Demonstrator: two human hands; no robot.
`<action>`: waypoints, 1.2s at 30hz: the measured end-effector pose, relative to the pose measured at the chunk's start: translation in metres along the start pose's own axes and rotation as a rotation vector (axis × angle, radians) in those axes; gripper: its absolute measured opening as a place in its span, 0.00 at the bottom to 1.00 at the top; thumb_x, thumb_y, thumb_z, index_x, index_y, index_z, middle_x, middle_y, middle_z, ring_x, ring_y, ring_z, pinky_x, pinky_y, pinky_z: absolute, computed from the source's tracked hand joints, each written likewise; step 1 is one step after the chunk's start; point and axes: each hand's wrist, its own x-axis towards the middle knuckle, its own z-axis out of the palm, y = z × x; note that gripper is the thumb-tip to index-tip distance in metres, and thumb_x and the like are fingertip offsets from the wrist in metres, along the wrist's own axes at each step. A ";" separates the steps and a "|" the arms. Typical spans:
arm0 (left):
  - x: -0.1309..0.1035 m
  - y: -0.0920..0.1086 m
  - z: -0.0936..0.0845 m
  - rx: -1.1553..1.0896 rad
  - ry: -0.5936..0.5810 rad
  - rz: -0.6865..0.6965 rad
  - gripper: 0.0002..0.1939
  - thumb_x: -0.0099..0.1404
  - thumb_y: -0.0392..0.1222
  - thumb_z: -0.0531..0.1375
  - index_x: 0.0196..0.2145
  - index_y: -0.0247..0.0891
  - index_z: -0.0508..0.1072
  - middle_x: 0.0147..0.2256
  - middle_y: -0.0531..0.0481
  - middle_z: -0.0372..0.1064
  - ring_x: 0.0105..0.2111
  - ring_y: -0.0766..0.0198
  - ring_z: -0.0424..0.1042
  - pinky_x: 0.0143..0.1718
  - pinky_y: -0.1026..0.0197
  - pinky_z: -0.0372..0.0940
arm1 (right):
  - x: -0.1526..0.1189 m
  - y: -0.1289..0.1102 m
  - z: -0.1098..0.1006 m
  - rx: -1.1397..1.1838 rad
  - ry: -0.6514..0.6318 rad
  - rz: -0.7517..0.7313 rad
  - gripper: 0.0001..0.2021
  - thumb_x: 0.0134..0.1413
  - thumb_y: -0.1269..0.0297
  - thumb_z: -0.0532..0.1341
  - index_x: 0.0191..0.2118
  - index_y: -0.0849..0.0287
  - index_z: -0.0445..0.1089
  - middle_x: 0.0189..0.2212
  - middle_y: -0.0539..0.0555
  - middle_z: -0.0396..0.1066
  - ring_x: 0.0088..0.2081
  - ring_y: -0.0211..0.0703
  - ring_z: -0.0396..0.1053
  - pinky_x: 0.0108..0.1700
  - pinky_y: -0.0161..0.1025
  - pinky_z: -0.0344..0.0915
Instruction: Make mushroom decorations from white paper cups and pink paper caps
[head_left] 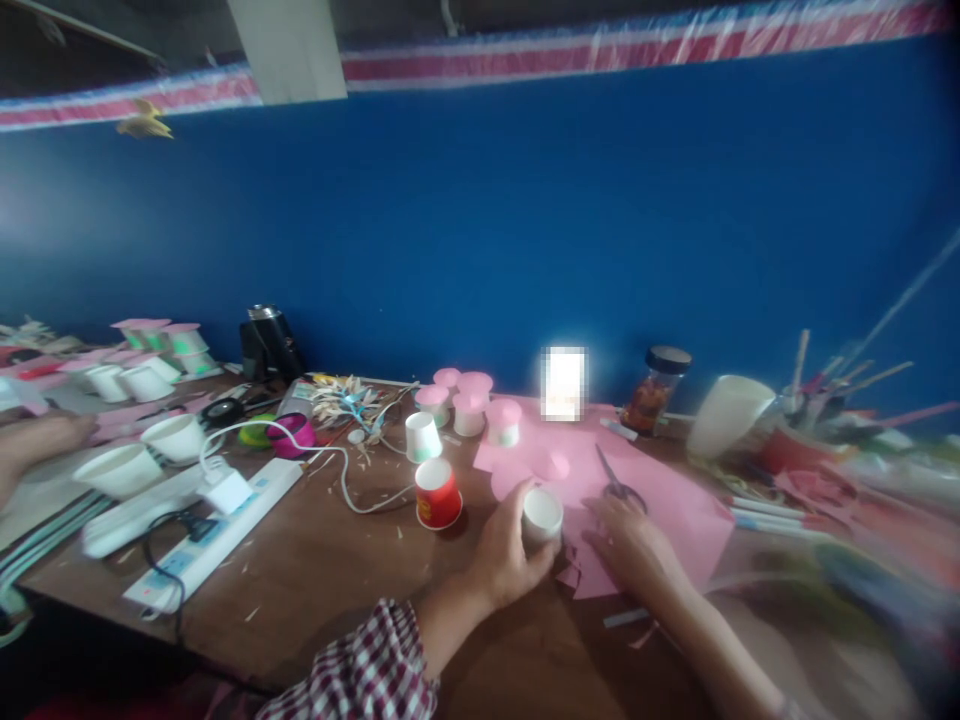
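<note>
A white paper cup (541, 512) stands mouth up in my left hand (504, 555), whose thumb and fingers curve round its sides. My right hand (632, 545) rests over a large pink paper sheet (679, 515), fingers stretched out. Just beyond those fingertips lie scissors (616, 482), blades pointing away; whether the fingers touch the handles is hard to tell. Left of my left hand are a red paper cup (439, 497) and an upside-down white cup (423, 438). Behind them stand several cups topped with pink paper discs (503, 415).
A power strip (262, 500) with a plugged charger (225, 488) and white cable lies at left. Farther back are a black flask (271, 342) and a lidded jar (656, 390). A blue wall (450, 220) closes the back. Another person's hand (49, 440) shows at far left.
</note>
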 end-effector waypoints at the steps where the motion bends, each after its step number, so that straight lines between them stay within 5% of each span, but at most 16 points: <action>1: 0.000 0.000 -0.001 -0.007 -0.007 -0.013 0.37 0.57 0.40 0.61 0.61 0.35 0.52 0.58 0.36 0.61 0.58 0.50 0.62 0.58 0.46 0.60 | -0.001 0.001 0.000 0.019 0.024 -0.020 0.16 0.53 0.68 0.59 0.49 0.59 0.71 0.44 0.61 0.74 0.44 0.53 0.71 0.41 0.43 0.69; 6: 0.001 0.003 -0.002 0.006 -0.039 -0.065 0.39 0.56 0.41 0.62 0.62 0.35 0.51 0.58 0.36 0.60 0.58 0.49 0.62 0.58 0.45 0.59 | -0.008 0.002 -0.021 0.076 0.149 -0.056 0.14 0.57 0.65 0.57 0.49 0.59 0.70 0.45 0.60 0.74 0.44 0.52 0.72 0.41 0.44 0.70; 15: 0.005 0.003 -0.002 0.064 -0.020 0.023 0.35 0.61 0.46 0.59 0.61 0.36 0.51 0.58 0.34 0.60 0.58 0.48 0.62 0.56 0.45 0.61 | -0.029 0.037 -0.141 -0.142 0.435 0.219 0.13 0.61 0.59 0.55 0.46 0.56 0.72 0.39 0.56 0.76 0.40 0.49 0.72 0.39 0.40 0.66; 19: 0.006 0.008 -0.004 0.026 -0.030 -0.013 0.35 0.62 0.49 0.59 0.62 0.37 0.51 0.59 0.35 0.59 0.58 0.47 0.61 0.57 0.44 0.59 | -0.015 0.061 -0.173 -0.217 0.300 0.401 0.15 0.61 0.60 0.54 0.49 0.56 0.71 0.41 0.56 0.76 0.39 0.48 0.72 0.36 0.37 0.63; 25: 0.005 0.010 -0.006 -0.030 -0.043 -0.035 0.34 0.64 0.49 0.57 0.62 0.36 0.50 0.59 0.34 0.58 0.59 0.47 0.60 0.58 0.43 0.57 | 0.016 0.068 -0.174 -0.355 -0.134 0.419 0.13 0.60 0.62 0.54 0.45 0.57 0.73 0.38 0.58 0.75 0.39 0.50 0.72 0.35 0.38 0.61; 36: 0.002 0.005 -0.006 -0.098 -0.049 -0.070 0.32 0.67 0.52 0.51 0.63 0.34 0.49 0.60 0.33 0.56 0.60 0.46 0.57 0.58 0.42 0.55 | 0.058 0.066 -0.122 -0.308 -0.322 0.288 0.13 0.63 0.60 0.56 0.48 0.59 0.69 0.45 0.56 0.72 0.45 0.47 0.71 0.45 0.45 0.67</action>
